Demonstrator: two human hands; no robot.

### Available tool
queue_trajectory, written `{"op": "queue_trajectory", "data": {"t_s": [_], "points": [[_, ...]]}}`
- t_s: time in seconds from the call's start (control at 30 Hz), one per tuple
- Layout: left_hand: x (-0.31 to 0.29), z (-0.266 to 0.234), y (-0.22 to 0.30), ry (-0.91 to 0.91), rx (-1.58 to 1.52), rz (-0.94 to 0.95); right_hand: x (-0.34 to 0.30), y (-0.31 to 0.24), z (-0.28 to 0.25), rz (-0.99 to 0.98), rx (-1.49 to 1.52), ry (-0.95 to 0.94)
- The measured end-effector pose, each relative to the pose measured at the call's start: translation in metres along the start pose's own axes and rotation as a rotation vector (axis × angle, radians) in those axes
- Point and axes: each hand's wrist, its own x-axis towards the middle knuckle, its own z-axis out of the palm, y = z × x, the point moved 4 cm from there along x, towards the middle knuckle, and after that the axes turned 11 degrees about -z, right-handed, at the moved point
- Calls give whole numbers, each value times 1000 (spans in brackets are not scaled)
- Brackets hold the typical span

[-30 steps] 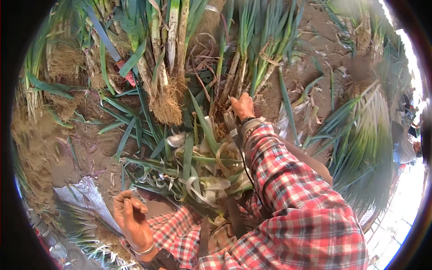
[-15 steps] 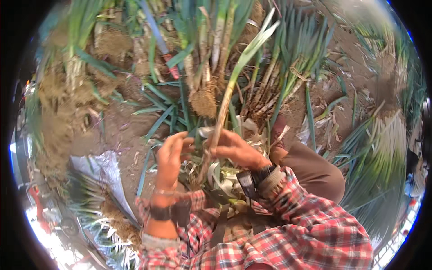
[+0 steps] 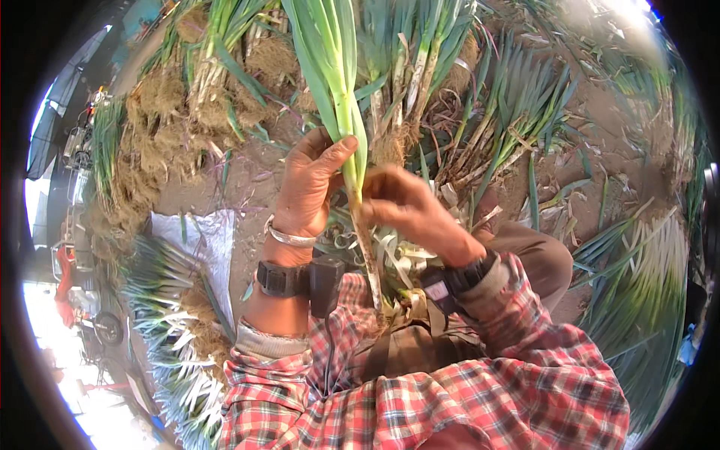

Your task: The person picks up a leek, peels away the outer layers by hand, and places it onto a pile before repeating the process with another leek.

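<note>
Leek [image 3: 352, 166] now clasped in grip of left hand [image 3: 306, 184], earlier apart; thumb laid across it; right hand [image 3: 418, 215] bent inward alongside, blurred, grip cannot be told.

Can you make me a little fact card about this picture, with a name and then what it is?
Left hand: gripping a long leafy plant
Right hand: blurred, beside the stem; touch unclear
Plant: green leaves pointing away, pale stem toward the lap
Clothes: red checked shirt
Left side: white-stemmed plants, whitish sheet
Right side: big green bundle
</note>
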Motion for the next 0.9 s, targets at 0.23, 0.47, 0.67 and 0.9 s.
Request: {"op": "queue_trajectory", "data": {"t_s": [0.23, 0.47, 0.67, 0.9], "points": [[-66, -24, 11, 106, 163, 154, 9, -16, 54, 45, 102, -23], [-99, -61, 13, 374, 154, 253, -16, -21, 98, 62, -126, -355], [-131, -86, 39, 415, 170, 288, -116, 72, 6, 259, -993, -503], [-142, -62, 33, 347, 196, 349, -92, 17, 80, 199, -12, -217]]}}
